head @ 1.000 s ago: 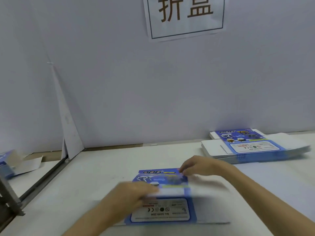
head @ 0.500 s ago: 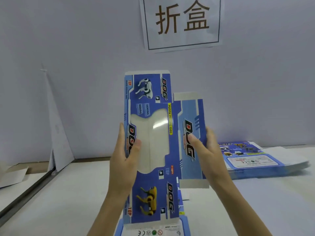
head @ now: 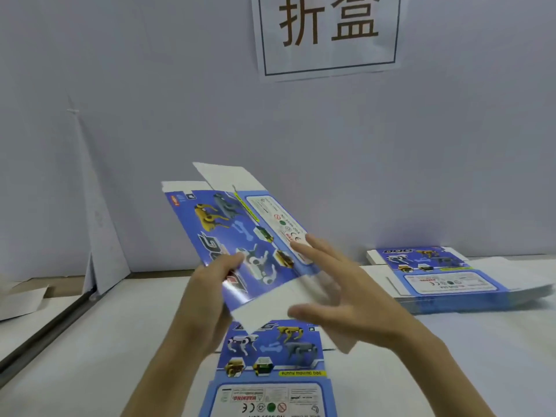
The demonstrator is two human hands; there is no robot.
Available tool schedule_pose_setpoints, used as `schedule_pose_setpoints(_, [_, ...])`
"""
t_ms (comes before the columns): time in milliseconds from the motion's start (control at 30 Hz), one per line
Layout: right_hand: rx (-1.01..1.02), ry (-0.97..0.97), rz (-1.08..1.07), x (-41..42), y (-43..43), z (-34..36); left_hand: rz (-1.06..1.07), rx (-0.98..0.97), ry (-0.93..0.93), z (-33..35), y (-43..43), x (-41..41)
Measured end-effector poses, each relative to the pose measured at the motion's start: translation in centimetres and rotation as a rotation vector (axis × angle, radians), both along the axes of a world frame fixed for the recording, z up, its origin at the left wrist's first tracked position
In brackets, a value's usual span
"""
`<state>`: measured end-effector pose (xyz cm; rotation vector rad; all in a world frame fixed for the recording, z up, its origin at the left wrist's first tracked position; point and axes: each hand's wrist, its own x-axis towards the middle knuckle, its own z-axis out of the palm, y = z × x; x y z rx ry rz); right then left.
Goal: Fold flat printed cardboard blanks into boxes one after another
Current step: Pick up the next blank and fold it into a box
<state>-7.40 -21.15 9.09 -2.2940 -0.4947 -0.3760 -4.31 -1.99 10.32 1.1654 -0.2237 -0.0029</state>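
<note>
A blue printed cardboard blank [head: 240,233] with toy-dog pictures is held tilted in the air above the table, its white flaps at the far end and near end. My left hand [head: 210,293] grips its lower left edge, thumb on the printed face. My right hand [head: 337,299] is at the blank's lower right with fingers spread and fairly straight, fingertips against the printed side panel. Another flat blank [head: 270,371] lies on the table below my hands.
A stack of flat blanks [head: 445,278] lies on the white table [head: 105,356] at the right. A paper sign [head: 328,34] hangs on the back wall. A white folded board [head: 102,260] leans at the left by a metal rail [head: 45,335].
The blank stood upright with its window side facing me; it is now turned over and tilted, showing its back face. Both hands came lower, and my right hand opened out.
</note>
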Motion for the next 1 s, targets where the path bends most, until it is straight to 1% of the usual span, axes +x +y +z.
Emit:
schedule_pose_setpoints(67, [-0.067,-0.033,0.040,0.1,0.1,-0.4,-0.101,-0.017,-0.003,0.2,0.5,-0.2])
schedule_pose_setpoints(167, [-0.079,-0.100,0.058,0.3,1.4,-0.9,-0.318,0.050,-0.114,-0.3,0.5,-0.8])
schedule_pose_setpoints(233, [-0.054,-0.118,0.069,0.5,1.7,-1.1,-0.456,0.247,-0.179,-0.5,0.5,-1.3])
schedule_pose_setpoints(267, [-0.033,-0.108,0.092,0.5,1.7,-1.0,-0.481,0.360,-0.217,-0.6,0.4,-1.5])
schedule_pose_setpoints(300, [0.003,-0.093,0.121,0.4,1.7,-0.9,-0.458,0.450,-0.272,-0.8,0.2,-1.5])
schedule_pose_setpoints(367, [0.073,-0.106,0.151,0.2,1.5,-0.8,-0.354,0.510,-0.372,-0.8,-0.1,-1.5])
schedule_pose_setpoints(433, [0.121,-0.183,0.114,0.1,1.6,-0.8,-0.284,0.453,-0.410,-1.0,0.0,-1.3])
schedule_pose_setpoints(500, [0.138,-0.238,0.037,0.1,2.0,-0.6,-0.251,0.400,-0.409,-1.2,0.3,-1.3])
schedule_pose_setpoints(600, [0.044,-0.277,-0.078,0.1,2.2,-0.2,-0.220,0.436,-0.437,-1.4,0.3,-1.4])
schedule_pose_setpoints(667, [-0.005,-0.334,-0.124,-0.2,2.3,0.0,-0.260,0.483,-0.472,-1.2,-0.3,-1.5])
schedule_pose_setpoints(733, [-0.025,-0.448,-0.152,-0.3,2.4,0.2,-0.284,0.530,-0.502,-1.4,-1.0,-1.4])
schedule_pose_setpoints(800, [-0.077,-0.590,-0.220,-0.1,2.2,-0.1,-0.244,0.558,-0.516,-1.7,-1.8,-1.2])
schedule_pose_setpoints(833, [-0.120,-0.623,-0.241,0.1,2.1,-0.4,-0.179,0.595,-0.525,-2.1,-2.2,-1.1])
schedule_pose_setpoints(867, [-0.159,-0.611,-0.250,0.2,2.1,-0.6,-0.084,0.664,-0.532,-2.5,-2.6,-1.0])
schedule_pose_setpoints(900, [-0.185,-0.561,-0.235,0.3,2.1,-0.8,0.015,0.774,-0.525,-2.7,-2.9,-1.1])
schedule_pose_setpoints(933, [-0.184,-0.499,-0.207,0.3,1.9,-1.0,0.101,0.891,-0.501,-2.9,-3.1,-1.1])
schedule_pose_setpoints(1000, [-0.109,-0.502,-0.211,0.4,1.8,-1.2,0.228,0.988,-0.477,-3.3,-3.2,-1.0])
